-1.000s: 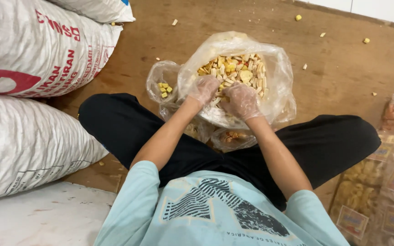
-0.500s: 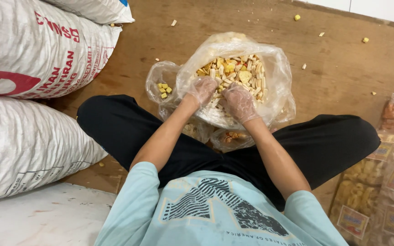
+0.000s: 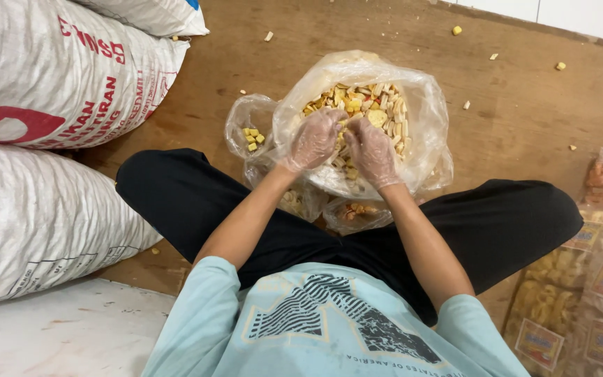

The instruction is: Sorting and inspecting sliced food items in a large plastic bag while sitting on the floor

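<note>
I sit cross-legged on a wooden floor with a large clear plastic bag [image 3: 430,105] of mixed yellow and beige snack pieces [image 3: 375,101] in front of me. Both hands wear thin clear plastic gloves. My left hand [image 3: 315,138] and my right hand [image 3: 371,150] are side by side inside the bag's mouth, fingers curled into the snack pieces near its front edge. Whether either hand grips pieces is hidden by the fingers. A smaller clear bag [image 3: 249,129] with a few yellow pieces lies just left of the large one.
Big white woven sacks [image 3: 57,77] are stacked at my left, another [image 3: 36,216] below them. Sealed packets of snacks [image 3: 594,279] lie at the right. More small bags [image 3: 354,213] sit between my knees. Loose crumbs [image 3: 457,30] dot the floor.
Both hands have shifted slightly forward and closer together inside the large bag. Nothing else has moved.
</note>
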